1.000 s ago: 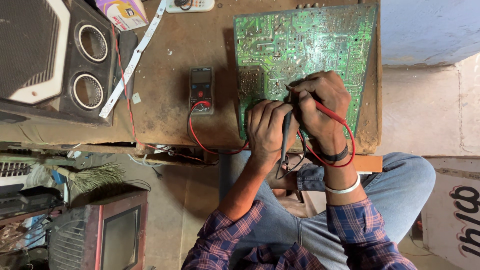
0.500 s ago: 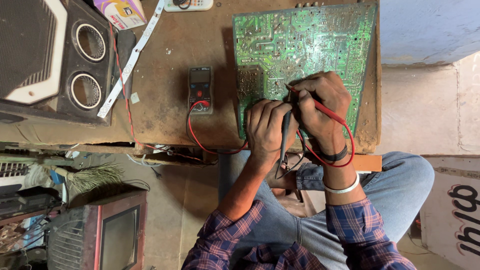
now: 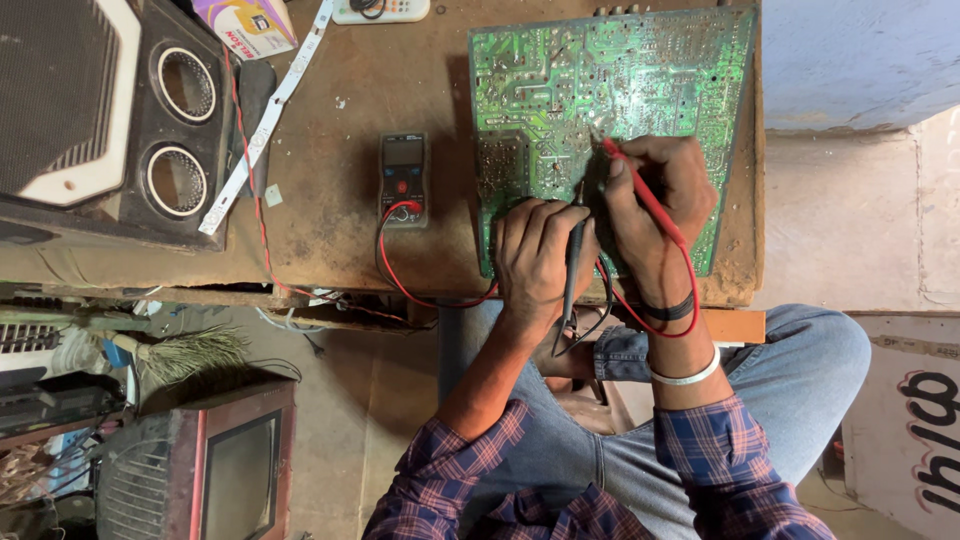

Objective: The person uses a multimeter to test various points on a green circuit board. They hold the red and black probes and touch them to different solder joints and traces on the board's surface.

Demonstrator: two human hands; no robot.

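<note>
Dusty brown tabletop (image 3: 340,120) fills the upper half of the view, with a bare floor below it. At about one o'clock lies a green circuit board (image 3: 620,90), solder side up. The left hand (image 3: 540,255) is closed around a black probe (image 3: 572,270) whose tip meets the board's lower middle. Just beside it, the right hand (image 3: 665,205) is clamped on a red probe (image 3: 640,190) — its tip touching the board slightly higher up. Red and black leads loop from the probes towards nine o'clock to a dark multimeter (image 3: 403,178) lying flat, near the board's left edge. At ten o'clock sits a black speaker box (image 3: 110,120); a small television (image 3: 215,470) stands on the floor at seven o'clock.
</note>
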